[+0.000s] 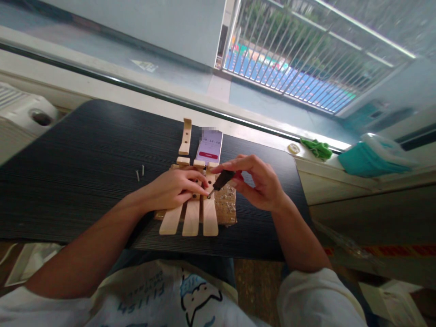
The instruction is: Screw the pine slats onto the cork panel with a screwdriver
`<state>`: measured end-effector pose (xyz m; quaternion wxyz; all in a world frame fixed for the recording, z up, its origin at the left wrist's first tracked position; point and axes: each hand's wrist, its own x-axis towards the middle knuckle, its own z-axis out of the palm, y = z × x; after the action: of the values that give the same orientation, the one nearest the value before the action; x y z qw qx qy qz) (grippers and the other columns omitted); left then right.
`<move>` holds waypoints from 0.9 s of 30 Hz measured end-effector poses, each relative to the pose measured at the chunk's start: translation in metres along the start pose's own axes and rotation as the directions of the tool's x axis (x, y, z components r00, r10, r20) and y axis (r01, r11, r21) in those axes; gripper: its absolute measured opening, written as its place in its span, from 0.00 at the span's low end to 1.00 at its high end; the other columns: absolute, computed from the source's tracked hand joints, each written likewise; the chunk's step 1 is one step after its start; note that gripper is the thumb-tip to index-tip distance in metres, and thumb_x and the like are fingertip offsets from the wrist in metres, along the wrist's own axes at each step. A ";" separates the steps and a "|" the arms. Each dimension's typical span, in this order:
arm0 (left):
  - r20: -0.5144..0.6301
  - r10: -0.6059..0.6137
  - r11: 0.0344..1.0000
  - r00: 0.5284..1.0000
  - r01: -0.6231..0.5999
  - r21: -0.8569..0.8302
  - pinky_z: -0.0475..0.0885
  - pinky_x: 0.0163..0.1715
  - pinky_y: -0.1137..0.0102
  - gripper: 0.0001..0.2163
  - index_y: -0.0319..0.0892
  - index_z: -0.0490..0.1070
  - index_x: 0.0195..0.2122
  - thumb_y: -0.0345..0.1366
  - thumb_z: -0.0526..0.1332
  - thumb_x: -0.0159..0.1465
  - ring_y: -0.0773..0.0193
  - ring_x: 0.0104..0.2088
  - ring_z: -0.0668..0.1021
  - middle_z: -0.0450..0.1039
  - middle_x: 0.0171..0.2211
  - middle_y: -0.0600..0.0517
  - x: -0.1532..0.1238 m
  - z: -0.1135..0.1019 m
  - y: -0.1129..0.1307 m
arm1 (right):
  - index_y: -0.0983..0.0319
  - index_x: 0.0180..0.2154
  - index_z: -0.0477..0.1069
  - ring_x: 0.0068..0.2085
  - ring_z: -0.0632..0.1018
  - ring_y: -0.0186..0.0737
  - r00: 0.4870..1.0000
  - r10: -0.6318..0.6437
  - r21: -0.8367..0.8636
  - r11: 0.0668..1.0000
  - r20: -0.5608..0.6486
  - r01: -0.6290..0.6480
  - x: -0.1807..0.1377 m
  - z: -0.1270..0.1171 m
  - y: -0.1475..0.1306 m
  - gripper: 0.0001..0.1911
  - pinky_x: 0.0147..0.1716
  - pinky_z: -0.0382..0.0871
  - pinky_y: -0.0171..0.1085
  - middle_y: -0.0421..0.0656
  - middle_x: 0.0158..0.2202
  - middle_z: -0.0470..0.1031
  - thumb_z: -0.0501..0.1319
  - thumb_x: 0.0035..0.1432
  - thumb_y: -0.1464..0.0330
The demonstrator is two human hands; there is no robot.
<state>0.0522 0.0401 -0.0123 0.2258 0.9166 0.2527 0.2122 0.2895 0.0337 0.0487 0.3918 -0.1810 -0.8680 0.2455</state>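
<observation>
Clock face centred on the screwdriver tip, 12 pointing away from me. My right hand [260,181] has its fingers curled about the black handle of a screwdriver [224,179], thumb against it, shaft slanting down to a hole in a pale, flared wooden strip [210,220] with an upturned far end. My left hand [179,186] lies at 10, fingers slightly spread over two matching pale wooden strips [191,222]; whether their tips pinch anything I cannot tell. All three strips lie across a brown, rough-topped slab [226,200], near ends overhanging it. On the black wood-grained worktop [85,159]: a lit phone [210,144] at 12, a fourth pale wooden strip [186,136] at 11, two silvery metal screws [137,175] between 9 and 10. Off it, at 2: a crumpled green cloth [316,149].
</observation>
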 end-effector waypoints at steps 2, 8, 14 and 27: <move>0.001 0.006 1.000 1.000 -0.006 -0.001 0.70 0.48 0.69 0.17 0.50 0.79 0.43 0.24 0.55 0.62 0.64 0.46 0.77 0.77 0.47 0.52 0.000 0.000 0.000 | 0.61 0.47 0.66 0.28 0.71 0.29 1.000 0.030 0.016 0.999 0.003 -0.030 -0.001 0.001 0.000 0.11 0.27 0.69 0.33 0.42 0.35 0.77 0.57 0.62 0.72; 0.005 0.007 1.000 1.000 -0.007 0.019 0.71 0.48 0.69 0.17 0.50 0.79 0.43 0.24 0.55 0.62 0.63 0.46 0.77 0.77 0.46 0.52 0.001 0.000 0.001 | 0.60 0.48 0.66 0.28 0.70 0.29 0.999 0.036 0.006 0.999 -0.012 -0.036 -0.002 0.002 0.001 0.11 0.27 0.68 0.33 0.40 0.33 0.75 0.58 0.63 0.70; 0.003 0.008 1.000 1.000 -0.009 0.024 0.70 0.48 0.70 0.18 0.49 0.80 0.43 0.24 0.54 0.61 0.65 0.44 0.77 0.77 0.43 0.52 0.002 -0.002 0.002 | 0.60 0.49 0.67 0.28 0.69 0.30 1.000 -0.009 -0.037 0.999 -0.006 0.009 0.002 0.002 0.000 0.13 0.28 0.69 0.34 0.43 0.38 0.77 0.58 0.63 0.69; 0.004 0.010 1.000 1.000 -0.010 0.019 0.71 0.48 0.69 0.18 0.50 0.80 0.43 0.24 0.54 0.61 0.65 0.44 0.77 0.78 0.44 0.52 0.002 -0.002 0.002 | 0.60 0.47 0.69 0.27 0.67 0.29 0.999 0.001 -0.067 0.998 -0.040 -0.003 0.002 0.003 0.002 0.12 0.26 0.66 0.33 0.41 0.35 0.78 0.60 0.62 0.67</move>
<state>0.0537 0.0402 -0.0094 0.2163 0.9204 0.2497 0.2091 0.2861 0.0351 0.0471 0.4026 -0.1999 -0.8676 0.2127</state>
